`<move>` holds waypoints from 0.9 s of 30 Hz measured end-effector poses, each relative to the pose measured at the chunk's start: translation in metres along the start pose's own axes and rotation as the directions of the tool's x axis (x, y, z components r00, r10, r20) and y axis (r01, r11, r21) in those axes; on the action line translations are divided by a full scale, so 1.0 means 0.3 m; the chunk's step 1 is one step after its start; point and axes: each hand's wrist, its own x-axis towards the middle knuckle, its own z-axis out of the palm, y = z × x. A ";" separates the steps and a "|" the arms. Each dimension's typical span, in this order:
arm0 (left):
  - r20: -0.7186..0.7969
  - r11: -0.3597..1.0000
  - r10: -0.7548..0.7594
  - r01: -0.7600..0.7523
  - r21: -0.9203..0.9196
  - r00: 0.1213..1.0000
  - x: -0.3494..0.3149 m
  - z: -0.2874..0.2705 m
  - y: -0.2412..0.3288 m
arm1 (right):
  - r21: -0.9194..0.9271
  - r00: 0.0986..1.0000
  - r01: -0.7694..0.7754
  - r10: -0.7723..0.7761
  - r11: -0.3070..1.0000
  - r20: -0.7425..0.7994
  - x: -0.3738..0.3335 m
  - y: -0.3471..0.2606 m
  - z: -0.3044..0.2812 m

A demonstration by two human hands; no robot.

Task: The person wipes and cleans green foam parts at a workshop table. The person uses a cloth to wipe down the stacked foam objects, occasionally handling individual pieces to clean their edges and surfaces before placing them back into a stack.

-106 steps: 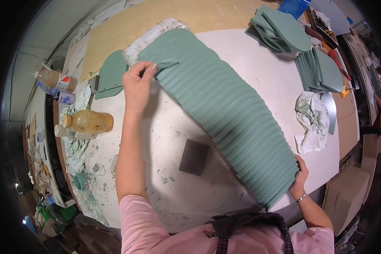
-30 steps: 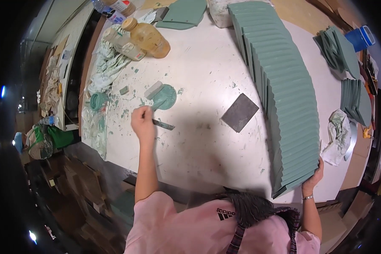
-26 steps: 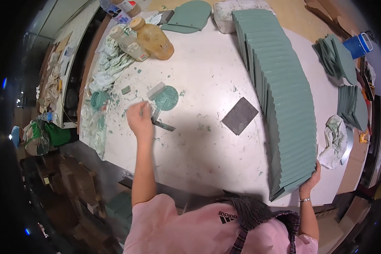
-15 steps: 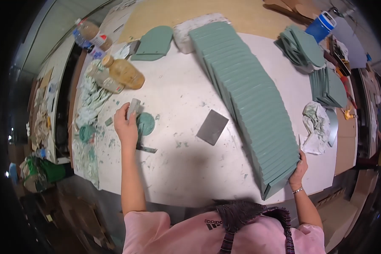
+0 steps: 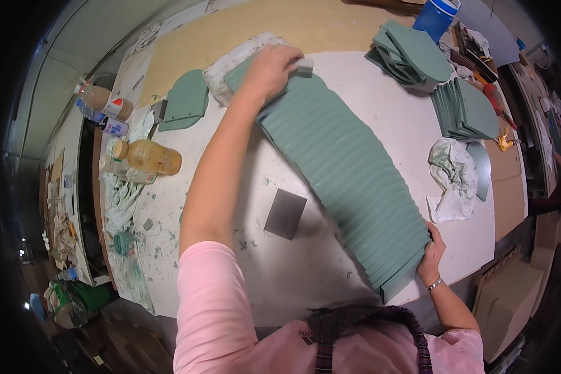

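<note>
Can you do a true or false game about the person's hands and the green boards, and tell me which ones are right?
1. The left hand holds a small grey block. True.
2. The right hand is on the blue jug. False: it is against the near end of the row of green boards.
3. The dark grey rectangle lies on the white tabletop, left of that row. True.
4. The crumpled cloth is left of that row. False: it is to the right.
5. A silvery band is on the right wrist. True.
</note>
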 end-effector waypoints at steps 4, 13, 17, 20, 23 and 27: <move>0.224 0.985 0.160 -0.170 0.025 0.961 -0.112 -0.091 -0.068 | 0.003 1.000 -0.017 0.017 1.000 0.018 0.008 -0.002 -0.008; 0.205 0.989 0.111 -0.128 0.074 0.972 -0.153 -0.266 -0.053 | 0.026 1.000 0.001 -0.002 1.000 0.022 0.022 -0.017 -0.001; 0.136 0.975 0.217 -0.221 0.015 0.967 -0.020 -0.052 -0.010 | 0.020 0.999 -0.013 0.012 1.000 0.034 0.021 0.001 0.002; 0.377 0.992 0.092 -0.116 0.042 0.922 -0.066 -0.112 0.002 | 0.025 0.993 -0.108 0.106 0.994 0.055 0.011 0.004 -0.015; 0.521 0.999 -0.016 -0.003 0.035 0.853 -0.165 -0.274 -0.022 | 0.010 0.995 -0.093 0.093 0.996 0.037 0.024 -0.018 -0.022; 0.415 1.000 -0.018 0.013 0.016 0.910 -0.093 -0.234 -0.007 | 0.020 1.000 0.004 -0.004 1.000 0.023 0.034 -0.037 -0.005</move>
